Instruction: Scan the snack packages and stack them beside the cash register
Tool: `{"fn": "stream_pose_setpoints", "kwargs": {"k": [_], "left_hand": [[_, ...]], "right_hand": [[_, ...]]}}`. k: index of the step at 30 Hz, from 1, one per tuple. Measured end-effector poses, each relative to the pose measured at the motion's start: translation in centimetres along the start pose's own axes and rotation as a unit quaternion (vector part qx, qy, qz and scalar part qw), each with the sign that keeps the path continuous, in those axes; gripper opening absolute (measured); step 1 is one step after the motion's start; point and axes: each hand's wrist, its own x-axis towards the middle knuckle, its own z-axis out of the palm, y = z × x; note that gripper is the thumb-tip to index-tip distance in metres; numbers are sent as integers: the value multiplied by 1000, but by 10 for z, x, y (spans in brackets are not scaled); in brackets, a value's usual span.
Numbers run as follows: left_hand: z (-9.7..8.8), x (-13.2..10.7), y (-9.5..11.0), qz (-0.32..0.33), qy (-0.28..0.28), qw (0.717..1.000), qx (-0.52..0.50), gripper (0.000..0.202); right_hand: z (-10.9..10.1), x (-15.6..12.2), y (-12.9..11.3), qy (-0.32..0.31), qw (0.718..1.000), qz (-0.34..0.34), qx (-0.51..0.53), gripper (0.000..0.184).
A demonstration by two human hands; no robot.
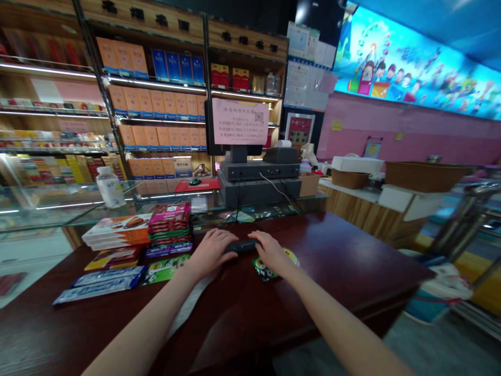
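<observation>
Between my two hands is a black oblong object (pixel 243 246), low over the dark red table; its exact kind is not clear. My left hand (pixel 214 251) grips its left end, thumb at the near side. At the other end my right hand (pixel 271 253) has its fingers closed on it. A green and yellow snack packet (pixel 263 270) lies partly hidden beneath my right hand. Under my left forearm runs a strip of white paper (pixel 191 303). Just left of my left hand lies a bright green packet (pixel 162 269).
Stacked red snack packs (pixel 169 224), white-orange boxes (pixel 117 230) and blue-white long packets (pixel 102 282) occupy the table's left side. Behind stand a glass counter with a white bottle (pixel 110 187) and a cash register (pixel 258 172). A bucket (pixel 434 292) stands right of the table.
</observation>
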Motion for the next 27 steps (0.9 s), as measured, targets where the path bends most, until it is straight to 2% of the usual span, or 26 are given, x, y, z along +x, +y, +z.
{"fn": "stream_pose_setpoints", "kwargs": {"k": [9,14,22,27], "left_hand": [[23,33,35,22,-25,999,-25,45],[36,45,54,28,-39,998,-37,61],[55,49,70,49,-71,995,-48,91],[59,48,70,54,-79,995,-38,90]], "right_hand": [[-26,-18,44,4,999,44,-10,48],[-35,-26,60,-1,998,69,-8,47],[-54,-43,70,-19,996,86,-1,39],[-64,-50,71,-29,995,92,27,35]]}}
